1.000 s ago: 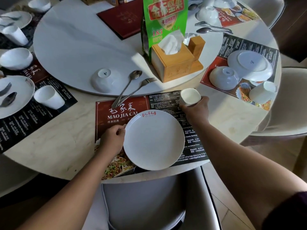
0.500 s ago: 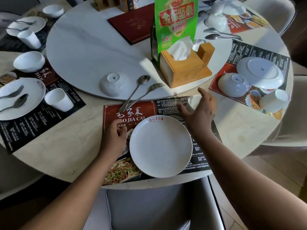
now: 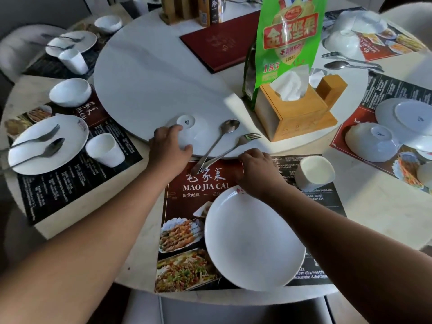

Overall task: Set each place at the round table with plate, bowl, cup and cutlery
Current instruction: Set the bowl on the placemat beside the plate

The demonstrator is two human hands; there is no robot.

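A white plate (image 3: pixel 254 239) lies on the red and black placemat (image 3: pixel 201 183) in front of me. A white cup (image 3: pixel 314 174) lies tilted at the mat's far right corner. An upside-down white bowl (image 3: pixel 195 132) sits on the edge of the turntable (image 3: pixel 152 85), and my left hand (image 3: pixel 170 148) grips its near side. A spoon (image 3: pixel 230 126) and a fork (image 3: pixel 250 136) lie slanted over the turntable's rim onto the mat. My right hand (image 3: pixel 254 169) hovers with curled fingers just right of the fork's handle; contact is unclear.
A wooden tissue box (image 3: pixel 294 118), a green snack bag (image 3: pixel 287 43) and a red menu (image 3: pixel 217 45) stand on the turntable. The left place has a plate with cutlery (image 3: pixel 46 143), a cup (image 3: pixel 105 149) and a bowl (image 3: pixel 70 92). At right lie an upturned plate (image 3: pixel 406 120) and bowl (image 3: pixel 371 141).
My left hand left the plate's rim and reached to the upturned bowl. My right hand let go of the cup and moved left to the fork's handle.
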